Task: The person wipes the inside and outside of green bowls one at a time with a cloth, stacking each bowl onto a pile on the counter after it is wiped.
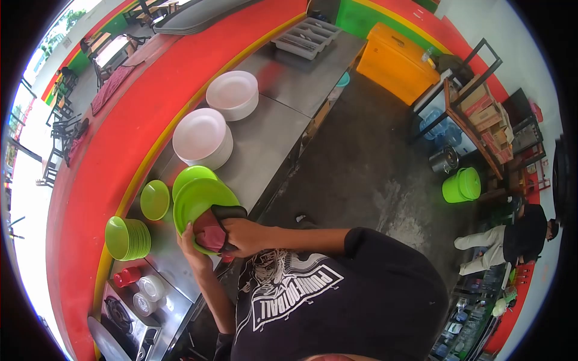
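A large green plate [208, 195] is held up over the counter's front edge. My left hand [191, 243] grips its lower left rim, fingers bent around the edge. My right hand [241, 236] is closed on a dark red and black cloth [212, 231], which lies against the plate's lower part. Just behind the held plate shows another green plate [191, 173]. On the steel counter to the left are a small green plate [155, 200] and a stack of green bowls [127, 238].
Two stacks of white plates [201, 135] [232, 93] and a cutlery tray [307, 37] stand along the counter [265, 126]. Red cups [126, 276], white containers [150, 289] and a burner are at lower left. Another person [521, 234] stands at far right, near shelves.
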### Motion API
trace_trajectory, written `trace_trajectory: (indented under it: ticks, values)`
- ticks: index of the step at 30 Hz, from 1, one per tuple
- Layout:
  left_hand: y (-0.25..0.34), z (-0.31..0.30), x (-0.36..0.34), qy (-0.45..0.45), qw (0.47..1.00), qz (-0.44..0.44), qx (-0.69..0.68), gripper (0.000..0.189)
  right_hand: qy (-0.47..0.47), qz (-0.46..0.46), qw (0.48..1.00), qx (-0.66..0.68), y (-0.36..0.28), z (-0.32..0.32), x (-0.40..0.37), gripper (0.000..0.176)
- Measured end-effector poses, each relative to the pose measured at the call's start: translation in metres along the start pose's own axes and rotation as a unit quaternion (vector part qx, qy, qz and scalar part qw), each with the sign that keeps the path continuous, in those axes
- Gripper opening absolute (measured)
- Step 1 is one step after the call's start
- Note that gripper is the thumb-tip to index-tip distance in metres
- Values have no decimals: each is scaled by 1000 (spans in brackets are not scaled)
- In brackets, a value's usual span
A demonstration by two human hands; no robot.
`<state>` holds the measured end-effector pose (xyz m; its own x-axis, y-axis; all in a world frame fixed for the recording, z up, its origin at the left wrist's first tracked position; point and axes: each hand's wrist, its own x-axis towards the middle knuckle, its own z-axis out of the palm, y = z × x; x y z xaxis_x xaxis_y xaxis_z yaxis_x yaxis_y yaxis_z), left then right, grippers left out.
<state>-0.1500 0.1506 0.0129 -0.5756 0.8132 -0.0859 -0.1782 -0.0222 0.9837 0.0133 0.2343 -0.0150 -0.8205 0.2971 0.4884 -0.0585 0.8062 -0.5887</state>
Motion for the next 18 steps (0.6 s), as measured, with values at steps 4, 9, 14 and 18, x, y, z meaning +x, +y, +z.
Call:
trace_trajectory:
  ticks: [4,9,14,18]
  values:
    - [11,16,14,-67,997,18,-20,41,75,-73,993,-56,31,-35,-7,38]
    - [6,99,1,9,999,30,-45,44,21,29,999,25,40,-49,-30,45]
    - [-17,116,8,36,995,-4,-98,40,-1,6,1000,29,45,-74,-44,45]
    - [14,129,4,-94,993,-52,-41,45,46,-50,997,-32,80,-108,-73,50]
